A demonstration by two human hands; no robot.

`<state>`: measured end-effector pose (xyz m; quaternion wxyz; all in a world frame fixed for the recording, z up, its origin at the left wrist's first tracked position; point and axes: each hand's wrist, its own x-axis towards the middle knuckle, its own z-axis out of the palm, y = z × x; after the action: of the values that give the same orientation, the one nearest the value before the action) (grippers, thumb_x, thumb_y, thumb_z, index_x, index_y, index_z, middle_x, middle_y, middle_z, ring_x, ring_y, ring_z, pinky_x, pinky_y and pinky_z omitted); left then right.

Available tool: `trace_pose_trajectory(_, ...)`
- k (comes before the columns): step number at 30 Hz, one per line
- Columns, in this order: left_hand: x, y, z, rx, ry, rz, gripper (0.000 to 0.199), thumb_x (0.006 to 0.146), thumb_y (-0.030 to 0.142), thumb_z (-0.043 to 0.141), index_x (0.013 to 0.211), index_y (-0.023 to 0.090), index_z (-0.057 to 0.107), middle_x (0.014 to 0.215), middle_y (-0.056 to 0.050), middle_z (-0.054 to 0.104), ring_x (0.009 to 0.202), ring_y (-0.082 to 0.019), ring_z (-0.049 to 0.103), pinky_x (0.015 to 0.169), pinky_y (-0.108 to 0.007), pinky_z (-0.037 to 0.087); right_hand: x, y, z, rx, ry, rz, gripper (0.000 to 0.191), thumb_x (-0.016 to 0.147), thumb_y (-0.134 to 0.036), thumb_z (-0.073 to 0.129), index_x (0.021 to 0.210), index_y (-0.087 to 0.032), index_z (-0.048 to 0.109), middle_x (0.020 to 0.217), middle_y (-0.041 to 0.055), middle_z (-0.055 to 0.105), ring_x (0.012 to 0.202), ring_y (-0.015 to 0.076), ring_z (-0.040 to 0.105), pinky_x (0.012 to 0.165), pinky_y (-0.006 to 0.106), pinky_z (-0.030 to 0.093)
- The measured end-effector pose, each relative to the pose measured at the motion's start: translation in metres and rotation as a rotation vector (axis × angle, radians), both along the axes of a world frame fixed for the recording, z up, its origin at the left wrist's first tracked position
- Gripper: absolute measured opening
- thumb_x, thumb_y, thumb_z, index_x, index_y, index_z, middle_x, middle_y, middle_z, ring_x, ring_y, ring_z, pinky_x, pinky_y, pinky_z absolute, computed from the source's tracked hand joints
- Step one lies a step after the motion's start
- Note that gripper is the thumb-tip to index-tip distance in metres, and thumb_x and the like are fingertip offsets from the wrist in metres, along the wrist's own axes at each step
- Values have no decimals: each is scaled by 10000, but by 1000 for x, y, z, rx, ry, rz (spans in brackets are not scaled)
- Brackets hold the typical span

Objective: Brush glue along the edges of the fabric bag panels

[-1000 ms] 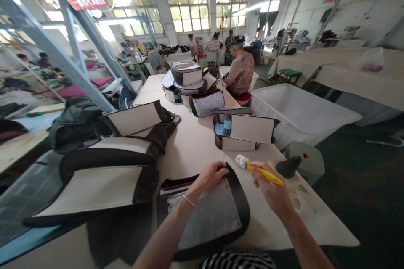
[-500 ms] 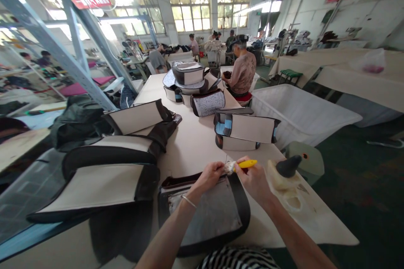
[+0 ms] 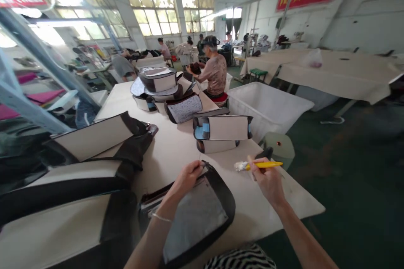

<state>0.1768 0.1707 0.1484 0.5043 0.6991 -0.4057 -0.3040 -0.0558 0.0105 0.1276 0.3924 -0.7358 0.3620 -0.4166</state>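
Note:
A yellow-handled brush (image 3: 268, 164) with whitish, crusted bristles is gripped in my right hand (image 3: 267, 178), held over the right part of the pale table. My left hand (image 3: 190, 174) pinches the upper edge of a black-rimmed bag piece (image 3: 202, 210) with a grey panel, which lies in front of me. The brush tip is apart from this piece. Just behind my right hand, a dark rounded object (image 3: 264, 154) is partly hidden.
Beige and black bag pieces (image 3: 94, 138) lie on the left. More stand on the table (image 3: 170, 143) ahead, one stack (image 3: 229, 128) nearer. A white bin (image 3: 261, 103) and a green container (image 3: 279, 145) flank the right edge. A seated person (image 3: 214, 69) works beyond.
The view has turned to the right. My right hand has drawn the brush away from my left hand, off to the right. My left hand remains at the bag piece's upper edge.

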Motion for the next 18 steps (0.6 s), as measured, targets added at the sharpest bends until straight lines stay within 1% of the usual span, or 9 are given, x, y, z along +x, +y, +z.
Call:
trace_pose_trajectory(2, 0, 2, 16, -37, 129, 24, 279, 823, 436, 583, 916, 174, 606, 756, 10, 611, 713, -145, 537, 695, -245, 406, -29, -14, -13, 35, 69, -165, 421, 867, -589, 508, 853, -183, 619, 602, 17, 619, 526, 167, 557, 550, 272, 426)
trace_pose_trajectory(4, -3, 4, 31, -65, 197, 67, 333, 815, 494, 599, 938, 184, 603, 805, 4, 637, 745, -150, 564, 700, -237, 422, -58, -29, -28, 47, 157, -342, 431, 845, -597, 495, 836, -187, 627, 617, 37, 642, 584, 197, 593, 615, 301, 443)
trace_pose_trajectory(6, -9, 3, 39, -51, 145, 139, 382, 806, 554, 596, 903, 184, 607, 770, 7, 627, 722, -149, 561, 661, -230, 420, -83, -40, -46, 59, 227, -476, 420, 814, -580, 489, 805, -185, 630, 605, 60, 646, 609, 228, 605, 647, 333, 442)
trace_pose_trajectory(8, -18, 1, 40, 0, 19, 233, 424, 769, 601, 616, 823, 180, 610, 665, 21, 578, 640, -140, 520, 583, -225, 391, -99, -47, -64, 79, 283, -548, 392, 783, -546, 488, 770, -181, 631, 579, 73, 640, 589, 242, 602, 634, 348, 437)
trace_pose_trajectory(10, -27, -4, 36, 55, -92, 306, 436, 710, 609, 668, 748, 179, 603, 582, 36, 525, 571, -133, 470, 524, -226, 353, -106, -51, -81, 95, 330, -579, 369, 767, -515, 491, 746, -178, 639, 571, 80, 643, 570, 241, 604, 604, 341, 433)
trace_pose_trajectory(13, -36, -11, 29, 82, -173, 332, 420, 664, 585, 708, 698, 182, 595, 532, 46, 501, 532, -127, 447, 492, -225, 330, -102, -52, -105, 91, 384, -583, 364, 779, -491, 494, 715, -173, 659, 621, 103, 673, 606, 242, 627, 594, 329, 433)
trace_pose_trajectory(15, -38, -14, 29, 76, -167, 323, 400, 656, 562, 714, 687, 182, 594, 519, 49, 505, 515, -124, 450, 479, -223, 326, -95, -52, -119, 80, 413, -573, 371, 793, -487, 499, 686, -173, 666, 640, 114, 680, 621, 244, 634, 593, 328, 433)
trace_pose_trajectory(18, -36, -12, 34, 68, -92, 283, 368, 659, 524, 718, 687, 178, 594, 507, 56, 504, 477, -110, 434, 450, -216, 314, -88, -49, -132, 65, 441, -531, 364, 790, -491, 533, 652, -181, 667, 591, 94, 660, 582, 233, 624, 570, 316, 428)
